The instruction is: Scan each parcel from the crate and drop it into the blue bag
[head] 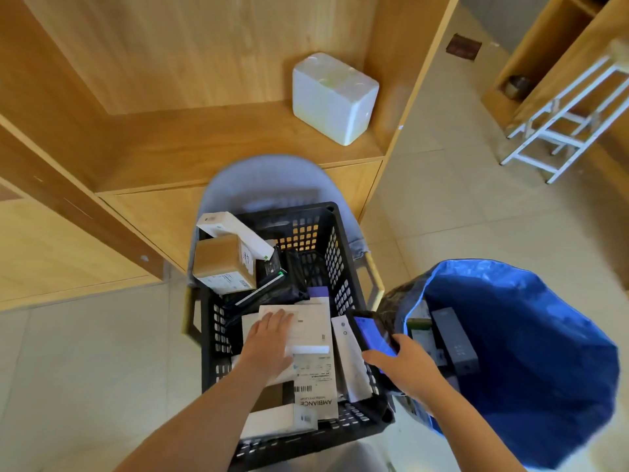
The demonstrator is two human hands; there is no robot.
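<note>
Left hand (270, 342) flat on white parcel (306, 330); right hand (406, 367) grips phone (372, 332).

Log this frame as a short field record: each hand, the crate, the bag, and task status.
left hand: flat on a white parcel in the crate, fingers straight, no grip yet
right hand: holds a phone with a lit blue screen, used as the scanner
black crate: on a chair, many parcels inside
blue bag: open, right of the crate, a grey box inside
status: unfinished
</note>
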